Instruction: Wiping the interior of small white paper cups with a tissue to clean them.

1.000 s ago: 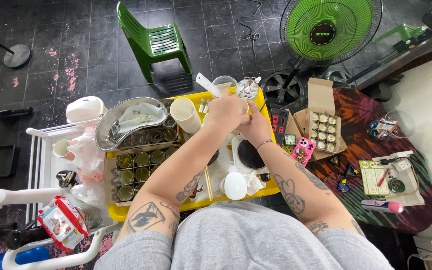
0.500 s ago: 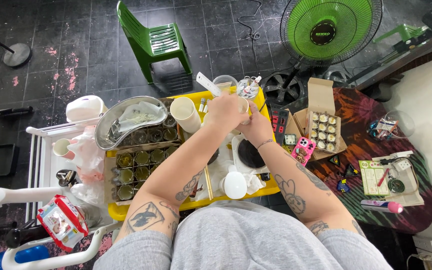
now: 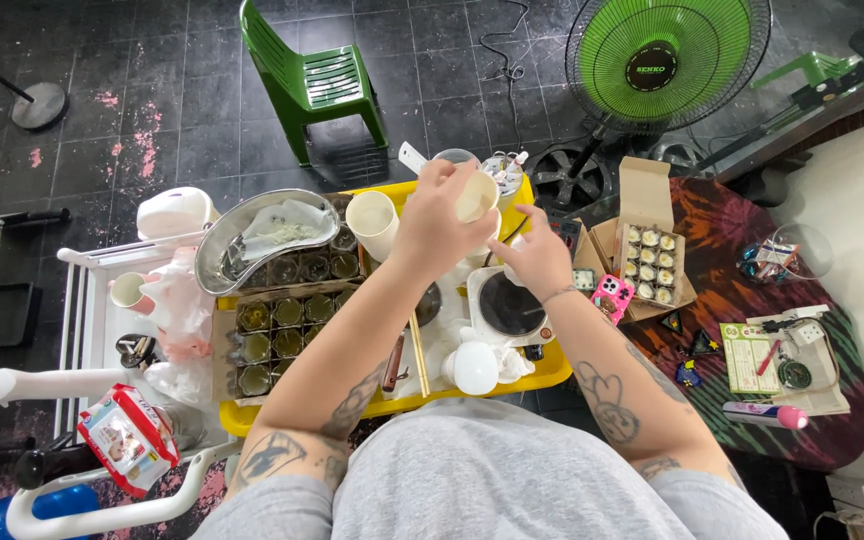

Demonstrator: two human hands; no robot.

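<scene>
At far left, a white wire rack [image 3: 82, 300] is carrying a red and white printed packet [image 3: 124, 437] and crumpled pink plastic bags [image 3: 180, 305]. Beside it, a yellow plastic tray [image 3: 542, 372] is bearing a kidney-shaped steel basin [image 3: 214, 250] and a brown cardboard carton of small dark glass jars [image 3: 282, 330], the basin overlapping the carton's far edge. A tall cream paper cup [image 3: 374, 225] is standing upright just past the jars. The left hand [image 3: 434, 228] is wrapping its fingers around a small cream cup [image 3: 476, 195], holding it tilted above the tray's far end. The right hand [image 3: 540, 256] is hovering just beside it over a black round hotplate [image 3: 509, 305]; whether its curled fingers are pinching anything cannot be determined. A pair of wooden chopsticks [image 3: 418, 355] is lying on the tray near a white round lid [image 3: 476, 368]. Further right, an open cardboard box of small capped pots [image 3: 649, 262] is sitting on a patterned cloth-covered table [image 3: 832, 430], with a green electric fan [image 3: 667, 55] standing behind.
</scene>
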